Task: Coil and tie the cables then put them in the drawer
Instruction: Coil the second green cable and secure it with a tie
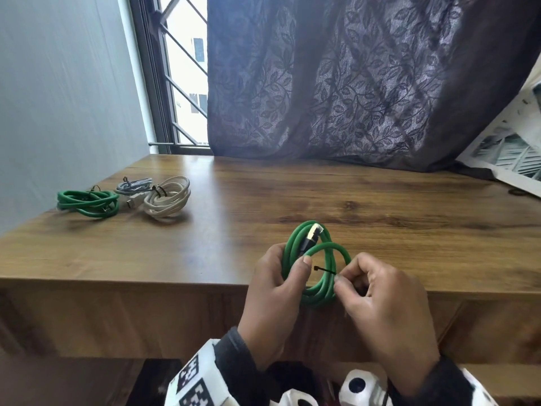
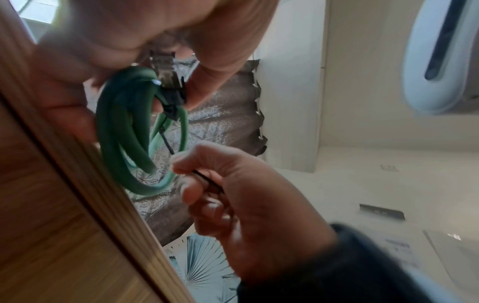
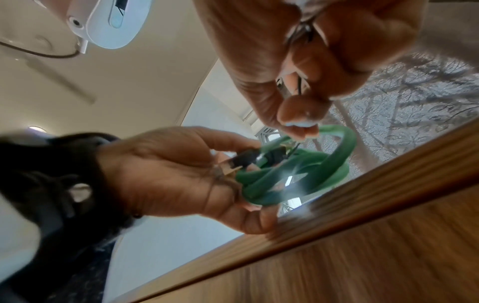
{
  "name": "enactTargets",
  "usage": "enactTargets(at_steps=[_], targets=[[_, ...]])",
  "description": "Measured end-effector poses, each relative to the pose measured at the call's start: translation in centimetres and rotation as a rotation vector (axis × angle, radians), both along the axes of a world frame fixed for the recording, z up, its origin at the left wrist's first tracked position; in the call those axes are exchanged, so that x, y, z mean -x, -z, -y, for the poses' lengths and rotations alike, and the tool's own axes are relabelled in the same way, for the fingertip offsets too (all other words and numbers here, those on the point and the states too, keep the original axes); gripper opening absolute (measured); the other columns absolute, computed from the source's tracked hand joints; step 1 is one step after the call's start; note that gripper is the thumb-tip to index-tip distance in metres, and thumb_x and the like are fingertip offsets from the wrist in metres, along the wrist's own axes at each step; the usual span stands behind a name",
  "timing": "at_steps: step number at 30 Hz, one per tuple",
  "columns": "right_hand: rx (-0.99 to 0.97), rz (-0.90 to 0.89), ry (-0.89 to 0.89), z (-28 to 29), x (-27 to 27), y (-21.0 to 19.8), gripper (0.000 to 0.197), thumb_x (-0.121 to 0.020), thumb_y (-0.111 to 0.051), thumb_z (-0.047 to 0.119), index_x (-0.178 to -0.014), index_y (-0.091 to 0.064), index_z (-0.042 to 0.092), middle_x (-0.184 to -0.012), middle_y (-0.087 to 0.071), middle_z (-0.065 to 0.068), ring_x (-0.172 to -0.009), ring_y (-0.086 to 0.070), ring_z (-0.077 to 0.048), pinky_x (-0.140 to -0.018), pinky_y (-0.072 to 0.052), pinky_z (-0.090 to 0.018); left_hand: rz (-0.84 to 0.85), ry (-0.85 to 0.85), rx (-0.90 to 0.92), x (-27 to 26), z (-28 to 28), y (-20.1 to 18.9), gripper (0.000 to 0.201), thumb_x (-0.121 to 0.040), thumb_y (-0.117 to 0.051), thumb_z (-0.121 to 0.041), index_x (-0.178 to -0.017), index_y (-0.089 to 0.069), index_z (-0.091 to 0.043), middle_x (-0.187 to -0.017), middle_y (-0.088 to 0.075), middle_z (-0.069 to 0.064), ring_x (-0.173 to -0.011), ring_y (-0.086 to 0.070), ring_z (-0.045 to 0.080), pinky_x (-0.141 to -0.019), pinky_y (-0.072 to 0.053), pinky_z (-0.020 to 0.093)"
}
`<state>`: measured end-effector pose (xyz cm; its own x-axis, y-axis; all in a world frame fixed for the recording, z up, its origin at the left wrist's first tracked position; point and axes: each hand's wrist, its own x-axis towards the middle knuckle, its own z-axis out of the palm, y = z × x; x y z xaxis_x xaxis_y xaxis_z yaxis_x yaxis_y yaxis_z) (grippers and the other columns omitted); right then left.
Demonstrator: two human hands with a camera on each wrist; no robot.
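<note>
While the left hand (image 1: 272, 291) curls its grip round the near-left side of the coiled green cable (image 1: 317, 266), thumb pressed on a loop, the right hand (image 1: 383, 312) pinches the tail of a thin black tie (image 1: 325, 269) that crosses the coil's right strands. The coil hangs between both hands, just over the bench (image 1: 292, 197) front edge; a metal-tipped plug (image 1: 314, 231) shows at its top. Far left on the bench lie three tied coils: green (image 1: 87, 202), grey (image 1: 133, 186), cream (image 1: 168, 202). No legible writing shows.
</note>
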<state>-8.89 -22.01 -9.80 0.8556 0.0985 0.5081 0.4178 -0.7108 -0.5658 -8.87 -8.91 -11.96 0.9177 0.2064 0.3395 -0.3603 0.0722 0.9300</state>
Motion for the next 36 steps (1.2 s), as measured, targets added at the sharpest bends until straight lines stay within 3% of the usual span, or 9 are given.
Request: enactTargets(at_steps=[5,9,13,17,20,22,24,28,36], targets=[[-0.093,-0.086,0.058,-0.9,-0.6,0.2,0.018,-0.076,-0.067,0.027,-0.062,-0.059,0.019,-0.050,-0.060,0.004,-0.049,-0.058,-0.017,-0.050,-0.047,-0.032,0.149,-0.111,-0.327,0.3,1.1,0.8,0.043,-0.072,-0.044,-0.052,-0.099,-0.059,-0.023,-0.099,-0.057,0.003,-0.087,-0.054,0.001,-0.079,-0.043,0.013],[-0.577,-0.191,-0.054,-1.6,-1.2,1.4,0.015,-0.076,-0.069,0.009,-0.061,-0.067,0.016,-0.057,-0.069,-0.005,-0.055,-0.066,-0.023,-0.058,-0.056,-0.041,0.237,-0.130,-0.450,0.3,1.2,0.6,0.046,-0.079,-0.040,-0.045,-0.112,-0.056,-0.018,-0.112,-0.053,0.001,-0.105,-0.047,-0.005,-0.089,-0.036,0.007],[-0.873,-0.337,-0.335,-1.8,-1.0,1.2,0.025,-0.081,-0.060,-0.006,-0.063,-0.070,0.008,-0.059,-0.069,-0.009,-0.054,-0.063,-0.015,-0.050,-0.050,-0.022,0.278,-0.130,-0.481,0.1,1.0,0.7,0.056,-0.081,-0.039,-0.044,-0.126,-0.050,-0.013,-0.119,-0.052,0.000,-0.110,-0.047,-0.003,-0.095,-0.035,0.009],[-0.885,-0.560,-0.447,-0.8,-0.6,-0.2,0.034,-0.088,-0.050,-0.002,-0.059,-0.064,0.008,-0.042,-0.052,-0.005,-0.030,-0.039,-0.005,-0.031,-0.029,-0.012,0.228,-0.086,-0.431,0.1,0.9,0.6,0.063,-0.085,-0.045,-0.039,-0.140,-0.029,-0.011,-0.097,-0.063,0.004,-0.091,-0.061,0.012,-0.082,-0.044,0.015],[-0.822,-0.716,-0.466,-0.8,-0.2,-0.4,0.025,-0.092,-0.046,0.007,-0.070,-0.056,0.007,-0.038,-0.046,-0.004,-0.024,-0.027,-0.005,-0.027,-0.017,-0.010,0.163,-0.077,-0.378,0.6,1.2,0.4,0.080,-0.083,-0.048,-0.029,-0.139,0.009,-0.026,-0.129,-0.055,-0.003,-0.114,-0.053,-0.001,-0.094,-0.039,0.010],[-0.840,-0.742,-0.435,-1.0,-0.2,-0.3,0.026,-0.092,-0.044,0.004,-0.068,-0.053,0.005,-0.036,-0.044,-0.003,-0.023,-0.029,-0.004,-0.026,-0.018,-0.009,0.114,-0.068,-0.359,0.8,1.4,0.5,0.082,-0.083,-0.053,-0.030,-0.143,0.003,-0.023,-0.142,-0.044,0.000,-0.127,-0.044,0.004,-0.103,-0.034,0.013],[-0.875,-0.728,-0.417,-1.2,-0.2,-0.3,0.037,-0.091,-0.044,0.001,-0.056,-0.053,0.007,-0.034,-0.041,-0.003,-0.022,-0.029,-0.003,-0.024,-0.018,-0.009,0.135,-0.082,-0.376,1.1,1.5,0.4,0.059,-0.083,-0.054,-0.030,-0.131,-0.020,-0.024,-0.135,-0.050,-0.001,-0.120,-0.050,0.002,-0.100,-0.037,0.013],[-0.957,-0.747,-0.460,-1.3,-0.2,-0.2,0.046,-0.089,-0.046,0.002,-0.046,-0.058,0.013,-0.039,-0.044,-0.002,-0.025,-0.029,-0.003,-0.027,-0.017,-0.009,0.157,0.020,-0.241,1.2,1.2,0.0,0.028,-0.083,-0.057,-0.021,-0.101,-0.036,-0.025,-0.074,-0.065,-0.004,-0.052,-0.058,0.004,-0.056,-0.052,0.022],[-0.904,-0.734,-0.557,-0.7,0.2,-0.1,0.012,-0.068,-0.057,0.018,-0.059,-0.059,0.010,-0.043,-0.052,-0.001,-0.030,-0.035,-0.005,-0.031,-0.022,-0.012,0.179,0.012,-0.203,1.2,0.8,0.2,0.038,-0.073,-0.059,-0.043,-0.101,-0.047,-0.021,-0.055,-0.058,-0.007,-0.047,-0.054,0.009,-0.050,-0.051,0.034]])
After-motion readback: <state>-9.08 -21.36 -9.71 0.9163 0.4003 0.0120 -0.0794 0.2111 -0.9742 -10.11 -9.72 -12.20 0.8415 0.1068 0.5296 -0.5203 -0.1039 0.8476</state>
